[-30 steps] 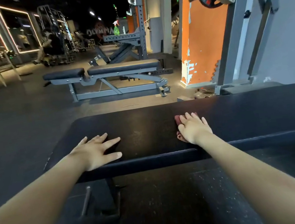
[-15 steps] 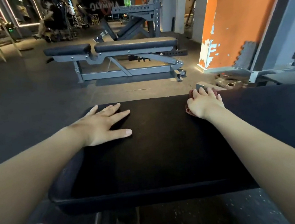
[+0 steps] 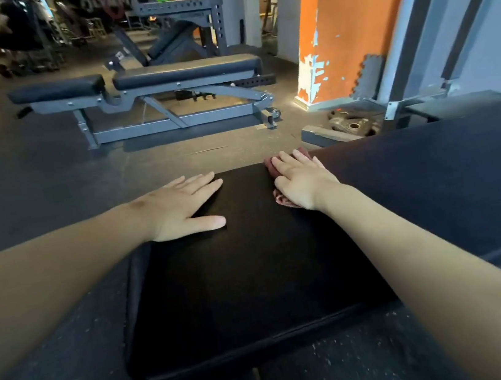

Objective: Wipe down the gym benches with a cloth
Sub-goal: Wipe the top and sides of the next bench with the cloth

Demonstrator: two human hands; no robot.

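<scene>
Red cloth (image 3: 275, 172) mostly hidden under our right hand (image 3: 303, 181); only edges peek out. Right hand flat, fingers together, pressing cloth at bench (image 3: 248, 274) far edge, 12 o'clock. Left hand (image 3: 177, 207) flat, fingers spread, empty, on pad at 10 o'clock. Bench long axis runs 9 to 3, right end cut off.

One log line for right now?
left hand flat on black padded bench | right hand pressing reddish cloth at far edge | wiping
</scene>
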